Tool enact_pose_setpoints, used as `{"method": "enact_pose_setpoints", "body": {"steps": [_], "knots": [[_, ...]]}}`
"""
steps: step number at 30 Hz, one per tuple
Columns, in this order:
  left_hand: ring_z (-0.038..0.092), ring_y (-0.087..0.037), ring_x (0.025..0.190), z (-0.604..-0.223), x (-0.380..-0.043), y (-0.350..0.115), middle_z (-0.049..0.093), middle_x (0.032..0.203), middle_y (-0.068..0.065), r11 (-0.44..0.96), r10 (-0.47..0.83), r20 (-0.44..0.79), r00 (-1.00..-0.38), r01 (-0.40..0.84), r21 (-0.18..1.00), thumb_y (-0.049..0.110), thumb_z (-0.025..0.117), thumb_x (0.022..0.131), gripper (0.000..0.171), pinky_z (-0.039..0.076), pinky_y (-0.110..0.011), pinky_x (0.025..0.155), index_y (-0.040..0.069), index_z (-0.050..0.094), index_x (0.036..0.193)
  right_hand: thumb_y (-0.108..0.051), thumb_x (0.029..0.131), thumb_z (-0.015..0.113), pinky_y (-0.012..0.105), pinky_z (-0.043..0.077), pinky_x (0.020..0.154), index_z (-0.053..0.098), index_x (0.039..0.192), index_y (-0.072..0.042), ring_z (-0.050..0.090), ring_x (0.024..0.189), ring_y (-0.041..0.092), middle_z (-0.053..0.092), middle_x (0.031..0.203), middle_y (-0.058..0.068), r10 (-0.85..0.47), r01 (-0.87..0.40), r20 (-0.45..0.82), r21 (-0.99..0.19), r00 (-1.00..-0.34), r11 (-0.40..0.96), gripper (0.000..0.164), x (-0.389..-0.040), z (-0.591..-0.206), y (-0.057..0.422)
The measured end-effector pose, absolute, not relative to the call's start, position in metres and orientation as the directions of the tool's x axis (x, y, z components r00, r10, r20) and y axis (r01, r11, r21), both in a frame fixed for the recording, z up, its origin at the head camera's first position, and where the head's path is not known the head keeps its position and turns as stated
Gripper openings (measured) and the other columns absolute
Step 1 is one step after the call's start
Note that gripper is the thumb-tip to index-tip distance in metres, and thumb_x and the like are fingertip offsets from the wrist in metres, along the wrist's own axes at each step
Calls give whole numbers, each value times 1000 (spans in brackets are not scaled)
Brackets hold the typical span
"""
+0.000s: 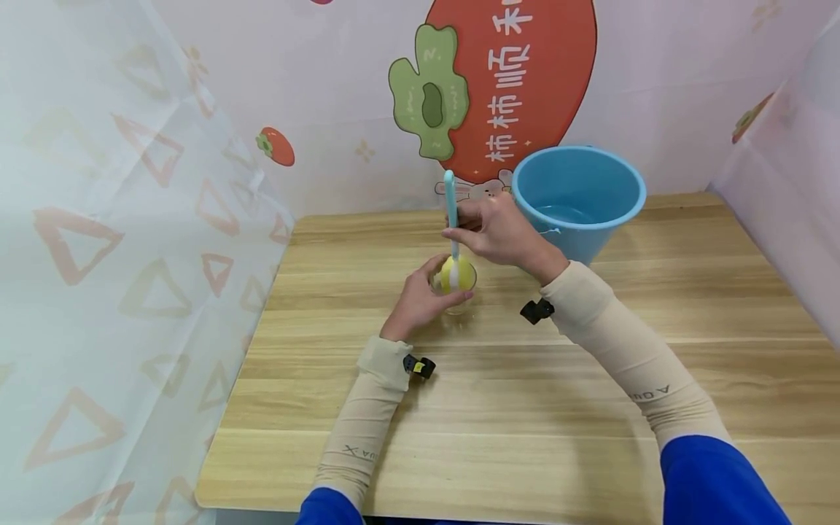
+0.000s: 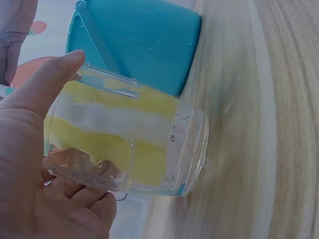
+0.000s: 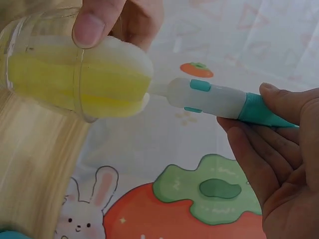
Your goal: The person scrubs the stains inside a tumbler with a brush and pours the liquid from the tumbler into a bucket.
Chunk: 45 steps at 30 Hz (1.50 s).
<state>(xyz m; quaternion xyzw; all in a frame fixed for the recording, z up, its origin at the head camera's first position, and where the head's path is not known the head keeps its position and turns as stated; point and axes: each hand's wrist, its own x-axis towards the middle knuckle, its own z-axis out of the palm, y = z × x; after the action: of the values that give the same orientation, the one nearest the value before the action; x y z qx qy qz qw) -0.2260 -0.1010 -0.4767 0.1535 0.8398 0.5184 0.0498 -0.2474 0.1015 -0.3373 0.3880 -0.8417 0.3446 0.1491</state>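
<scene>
My left hand (image 1: 420, 295) grips a clear glass (image 2: 193, 149) round its side, fingers on one side and thumb on the other. In the left wrist view the glass's base is close over the table, with water drops on its wall. A sponge cup brush has its yellow and white sponge head (image 3: 117, 82) inside the glass, its top end sticking out past the rim. My right hand (image 1: 495, 230) pinches the brush's white and teal handle (image 3: 214, 98) between thumb and fingers. In the head view the handle stands nearly upright above the glass.
A light blue bucket (image 1: 587, 240) stands on the wooden table (image 1: 328, 306) at the back, just right of my right hand. Behind it hangs a printed cloth (image 1: 354, 95) with a large persimmon picture. Patterned cloth also covers both sides.
</scene>
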Motion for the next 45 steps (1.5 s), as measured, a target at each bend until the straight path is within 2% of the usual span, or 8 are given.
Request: {"method": "enact_pose_setpoints", "body": {"steps": [4, 8, 13, 17, 21, 30, 35, 45], "knots": [[62, -21, 123, -477, -225, -101, 66, 136, 0, 391, 305, 81, -949, 202, 898, 52, 90, 82, 88, 47, -54, 111, 25, 50, 156, -19, 93, 83, 31, 59, 71, 80, 104, -5, 79, 78, 17, 83, 91, 7, -548, -768, 538, -457, -641, 450, 18, -245, -323, 99], [63, -21, 114, -477, -225, -102, 69, 119, 2, 368, 314, 90, -945, 208, 906, 50, 89, 83, 72, 49, -52, 106, 26, 58, 144, -17, 91, 85, 35, 64, 87, 80, 110, -3, 81, 92, 20, 83, 99, 9, -522, -766, 561, -490, -643, 416, 24, -239, -300, 97], [67, -28, 112, -478, -225, -102, 71, 115, -2, 351, 334, 117, -935, 239, 905, 46, 89, 85, 55, 53, -50, 100, 25, 63, 128, -15, 89, 86, 35, 65, 84, 81, 108, -1, 81, 94, 18, 83, 100, 9, -502, -763, 575, -509, -646, 399, 25, -231, -278, 96], [68, -31, 115, -478, -225, -102, 72, 119, -5, 335, 336, 134, -932, 251, 908, 43, 90, 85, 55, 53, -52, 102, 23, 63, 129, -15, 89, 86, 37, 65, 86, 80, 108, 0, 81, 95, 20, 83, 100, 10, -508, -766, 574, -498, -643, 406, 25, -226, -265, 95], [67, -24, 119, -478, -226, -102, 71, 123, 0, 338, 341, 142, -929, 262, 904, 45, 89, 85, 57, 52, -54, 106, 26, 63, 132, -15, 90, 86, 40, 64, 87, 80, 108, 0, 81, 96, 22, 83, 101, 11, -512, -756, 557, -510, -654, 410, 25, -224, -260, 95], [65, -20, 108, -479, -226, -103, 70, 113, 0, 348, 342, 141, -929, 265, 899, 46, 89, 85, 59, 51, -50, 103, 26, 63, 133, -16, 91, 85, 39, 65, 84, 80, 110, 0, 81, 94, 22, 83, 99, 11, -498, -729, 535, -540, -683, 420, 25, -222, -281, 95], [64, -20, 108, -478, -226, -102, 70, 113, 1, 366, 339, 133, -931, 261, 893, 46, 90, 84, 65, 51, -50, 105, 28, 61, 139, -16, 91, 85, 39, 65, 85, 80, 112, -1, 81, 95, 21, 83, 100, 11, -499, -731, 536, -534, -681, 425, 26, -223, -290, 97], [65, -21, 111, -479, -225, -103, 70, 117, 0, 367, 342, 135, -930, 264, 892, 44, 89, 85, 64, 51, -53, 106, 26, 60, 140, -15, 90, 86, 40, 65, 85, 80, 117, -2, 81, 95, 23, 82, 104, 13, -478, -719, 539, -550, -694, 425, 30, -217, -280, 98]]}}
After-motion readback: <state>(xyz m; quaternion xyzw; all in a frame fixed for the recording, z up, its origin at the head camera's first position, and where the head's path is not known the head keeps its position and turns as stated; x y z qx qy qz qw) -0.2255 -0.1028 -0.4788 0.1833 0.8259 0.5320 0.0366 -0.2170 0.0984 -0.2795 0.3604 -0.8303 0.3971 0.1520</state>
